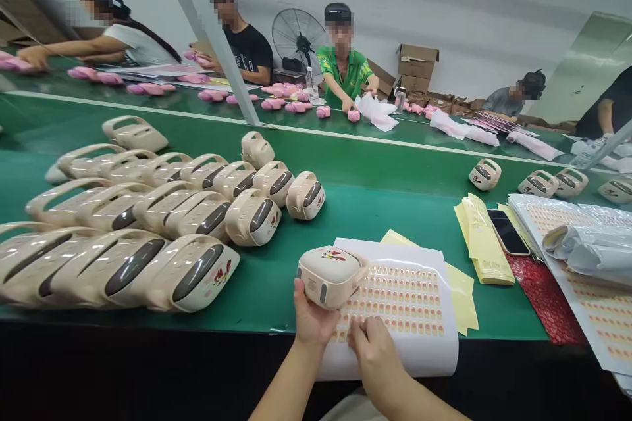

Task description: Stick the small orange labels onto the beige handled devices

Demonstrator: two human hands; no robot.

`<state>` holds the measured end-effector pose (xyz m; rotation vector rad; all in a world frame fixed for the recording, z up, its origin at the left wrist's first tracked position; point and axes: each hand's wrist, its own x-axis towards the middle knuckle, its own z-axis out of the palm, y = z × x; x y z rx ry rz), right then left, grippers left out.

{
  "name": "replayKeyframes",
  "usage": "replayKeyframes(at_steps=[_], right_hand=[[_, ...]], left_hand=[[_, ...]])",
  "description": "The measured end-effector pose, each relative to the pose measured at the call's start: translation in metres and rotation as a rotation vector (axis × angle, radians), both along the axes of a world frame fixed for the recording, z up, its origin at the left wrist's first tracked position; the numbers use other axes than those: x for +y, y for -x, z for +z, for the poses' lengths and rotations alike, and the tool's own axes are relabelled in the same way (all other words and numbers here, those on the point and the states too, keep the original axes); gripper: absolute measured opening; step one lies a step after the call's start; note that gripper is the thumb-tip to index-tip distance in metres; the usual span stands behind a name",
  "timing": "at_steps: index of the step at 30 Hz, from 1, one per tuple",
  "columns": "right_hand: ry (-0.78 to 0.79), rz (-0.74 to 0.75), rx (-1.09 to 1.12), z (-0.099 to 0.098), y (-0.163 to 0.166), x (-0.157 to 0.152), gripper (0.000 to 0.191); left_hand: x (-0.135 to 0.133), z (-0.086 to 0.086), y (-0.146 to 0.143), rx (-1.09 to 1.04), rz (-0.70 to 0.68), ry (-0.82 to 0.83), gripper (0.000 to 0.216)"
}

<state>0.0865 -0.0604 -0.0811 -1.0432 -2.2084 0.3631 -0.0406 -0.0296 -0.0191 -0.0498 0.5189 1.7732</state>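
Observation:
My left hand [316, 317] grips a cream plastic device with a carrying handle [330, 271], tilted so its face with a red printed design is turned up. Below and to the right of it lies a white sheet of small orange-and-yellow stickers [402, 289], which hangs a little over the table's front edge. My right hand [372, 345] is pinched at the lower rows of stickers; whatever its fingertips hold is too small to make out. Rows of similar cream devices [197, 273], with dark oval windows, stand to the left on the green table [375, 214].
Yellow paper [461, 296] lies partly under the sticker sheet. To the right are folded yellow sheets [481, 243], a phone [508, 231], red bubble wrap [548, 299] and more sticker sheets [600, 322]. Beyond a green divider [355, 154], several people work with pink items [273, 104].

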Motion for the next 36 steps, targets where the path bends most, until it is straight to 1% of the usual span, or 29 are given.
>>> replayKeyframes(at_steps=[3, 5, 6, 8, 10, 11, 13, 15, 17, 19, 22, 27, 29, 32, 36], right_hand=[[0.021, -0.014, 0.014, 0.001, -0.002, -0.002, 0.022], [0.050, -0.018, 0.034, 0.011, -0.005, 0.000, 0.019], [0.113, -0.022, 0.081, 0.019, -0.006, 0.002, 0.017], [0.346, -0.050, 0.292, 0.043, -0.009, 0.011, 0.016], [0.615, -0.102, 0.617, 0.070, -0.012, 0.021, 0.022], [0.705, -0.126, 0.768, 0.083, -0.012, 0.026, 0.025], [0.760, -0.144, 0.953, 0.104, -0.011, 0.032, 0.030], [0.764, -0.125, 0.999, 0.116, -0.007, 0.035, 0.031], [0.739, -0.123, 0.966, 0.119, -0.003, 0.034, 0.029], [0.677, -0.149, 0.910, 0.118, 0.000, 0.032, 0.025], [0.589, -0.166, 0.825, 0.115, -0.001, 0.029, 0.020], [0.485, -0.142, 0.714, 0.111, -0.004, 0.029, 0.019], [0.396, -0.158, 0.665, 0.109, -0.005, 0.030, 0.018], [0.202, -0.172, 0.528, 0.106, -0.007, 0.030, 0.018], [-0.030, -0.165, 0.321, 0.106, -0.009, 0.029, 0.022]], left_hand=[[0.001, -0.004, -0.001, -0.006, -0.007, -0.074, 0.041], [0.001, -0.006, -0.001, -0.014, -0.024, -0.131, 0.041], [0.001, -0.006, -0.001, -0.017, -0.033, -0.160, 0.040], [-0.002, -0.007, -0.003, -0.023, -0.050, -0.222, 0.036], [-0.005, -0.005, -0.007, -0.026, -0.069, -0.278, 0.033], [-0.007, -0.004, -0.010, -0.027, -0.081, -0.304, 0.033], [-0.011, 0.000, -0.017, -0.045, -0.114, -0.363, 0.034], [-0.015, 0.005, -0.024, -0.089, -0.152, -0.426, 0.036], [-0.018, 0.009, -0.030, -0.142, -0.193, -0.467, 0.036], [-0.020, 0.011, -0.033, -0.172, -0.216, -0.479, 0.035], [-0.022, 0.009, -0.035, -0.174, -0.217, -0.478, 0.036], [-0.023, 0.005, -0.037, -0.159, -0.213, -0.518, 0.038], [-0.023, 0.006, -0.038, -0.142, -0.212, -0.561, 0.038], [-0.023, 0.008, -0.040, -0.113, -0.198, -0.617, 0.039], [-0.024, 0.007, -0.041, -0.113, -0.185, -0.629, 0.042]])
